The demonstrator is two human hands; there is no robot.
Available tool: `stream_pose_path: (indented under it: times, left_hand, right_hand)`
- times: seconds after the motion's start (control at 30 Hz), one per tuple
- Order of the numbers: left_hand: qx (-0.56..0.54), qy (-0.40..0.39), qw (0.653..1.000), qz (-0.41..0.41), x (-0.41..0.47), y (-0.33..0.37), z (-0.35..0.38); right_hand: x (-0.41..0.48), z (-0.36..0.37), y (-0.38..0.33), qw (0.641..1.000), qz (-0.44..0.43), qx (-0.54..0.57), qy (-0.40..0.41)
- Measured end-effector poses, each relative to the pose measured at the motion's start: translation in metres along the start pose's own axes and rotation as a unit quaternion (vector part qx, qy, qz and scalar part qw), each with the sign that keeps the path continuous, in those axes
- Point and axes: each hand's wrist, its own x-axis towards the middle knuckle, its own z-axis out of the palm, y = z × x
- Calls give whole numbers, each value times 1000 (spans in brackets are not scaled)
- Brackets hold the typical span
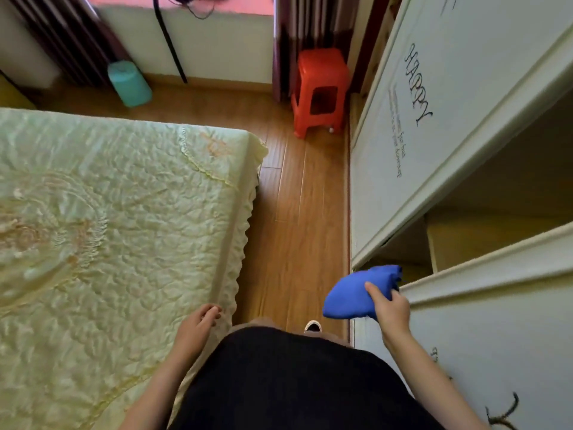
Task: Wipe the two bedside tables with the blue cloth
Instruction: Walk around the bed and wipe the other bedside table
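The blue cloth (356,294), judged soft and light, is bunched in the clenched right hand (391,308); the left hand (198,324) is held loosely curled, empty, beside the bed (108,212).

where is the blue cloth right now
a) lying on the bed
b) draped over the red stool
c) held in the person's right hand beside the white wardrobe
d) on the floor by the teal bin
c: the blue cloth is bunched in the grip of the right hand, lifted next to the white wardrobe, while the left hand rests at the edge of the bed.
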Motion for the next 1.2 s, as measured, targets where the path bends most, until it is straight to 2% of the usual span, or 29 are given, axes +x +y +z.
stream_pose_path:
  times: [0.2, 0.33, 0.5, 0.7, 0.87, 1.03, 1.2]
  left_hand:
    - [-51, 79, 994, -55, 68, 49, -10]
    - [-84, 85, 989, -85, 147, 91, -11]
    - [-57, 42, 996, -49, 270, 187, -34]
    - [94, -59, 992, 54, 394, 339, -63]
    - [87, -67, 990, 91, 477, 437, -63]
    - [38, -39, 996, 71, 567, 490, -57]
    - [-63, 33, 997, -11, 633, 522, -64]
  right_hand:
    - [100, 67, -111, 995, -39, -13, -93]
    - [172, 114, -159, 994, -43, -28, -102]
    - [253, 157, -213, 999, -1, -11, -46]
    - [330, 172, -290, 998, 34, 5, 49]
    - [406, 193, -348, 994, 35, 2, 100]
    - [502, 250, -417, 997, 37, 2, 70]
    - [592, 331, -510, 998, -3, -42, -37]
